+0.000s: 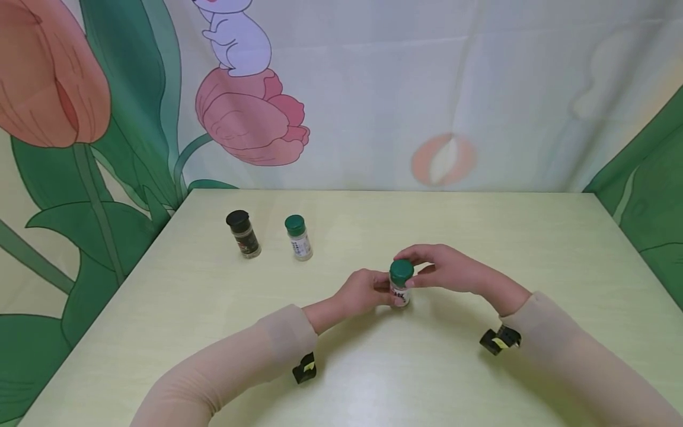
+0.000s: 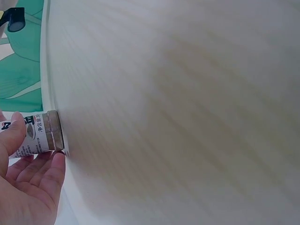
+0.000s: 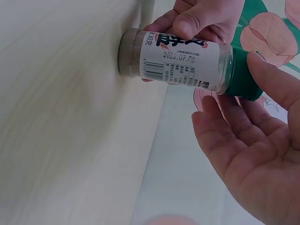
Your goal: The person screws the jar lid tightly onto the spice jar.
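Note:
A spice jar (image 3: 180, 58) with a white printed label and a green cap (image 1: 402, 273) stands upright on the table, brownish powder showing at its base. My left hand (image 1: 363, 292) grips the jar's body low down, thumb across the label. On the other side, my right hand (image 1: 445, 268) pinches the green cap between thumb and fingers, as the right wrist view shows closely. In the left wrist view the left hand (image 2: 33, 183) holds the jar (image 2: 40, 133) near its bottom, and the cap is out of that view.
Farther left on the pale table (image 1: 533, 249) stand a second green-capped jar (image 1: 299, 238) and a black-capped jar (image 1: 243, 234), a small gap between them. A printed curtain (image 1: 368, 107) with flowers hangs behind the table's back edge.

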Motion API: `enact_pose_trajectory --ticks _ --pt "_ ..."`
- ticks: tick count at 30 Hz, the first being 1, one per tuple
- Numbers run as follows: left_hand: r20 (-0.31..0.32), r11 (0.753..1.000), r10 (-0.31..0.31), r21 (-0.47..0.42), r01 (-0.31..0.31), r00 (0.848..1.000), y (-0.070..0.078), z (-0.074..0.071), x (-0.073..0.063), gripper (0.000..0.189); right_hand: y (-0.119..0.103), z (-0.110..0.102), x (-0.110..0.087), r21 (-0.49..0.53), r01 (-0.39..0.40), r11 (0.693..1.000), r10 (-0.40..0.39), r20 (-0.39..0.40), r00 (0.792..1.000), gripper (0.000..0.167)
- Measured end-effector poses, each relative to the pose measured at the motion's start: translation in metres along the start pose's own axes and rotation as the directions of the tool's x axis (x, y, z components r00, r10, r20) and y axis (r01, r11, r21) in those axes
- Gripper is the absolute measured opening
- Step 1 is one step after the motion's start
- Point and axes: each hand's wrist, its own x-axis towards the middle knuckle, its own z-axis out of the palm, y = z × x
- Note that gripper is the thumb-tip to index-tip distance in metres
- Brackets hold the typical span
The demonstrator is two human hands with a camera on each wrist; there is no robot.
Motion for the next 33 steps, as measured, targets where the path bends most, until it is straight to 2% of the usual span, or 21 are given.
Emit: enact_pose_trajectory --ticks 16,24,33 --pt "0.008 1.000 -0.004 0.009 0.004 1.000 0.001 -0.001 0.000 0.036 0.003 0.011 0.000 -0.021 -0.025 0.999 0.022 -0.126 0.992 0.034" --pt "-0.001 1.000 0.000 -0.005 0.000 1.000 0.001 -0.001 -0.002 0.036 0.000 0.017 -0.001 -0.058 -0.060 0.997 0.048 -0.181 0.982 0.033" --pt "0.011 1.000 0.016 -0.001 -0.016 1.000 0.001 -0.001 -0.001 0.032 0.001 0.024 -0.001 -0.113 -0.059 0.992 0.032 -0.228 0.973 0.029"
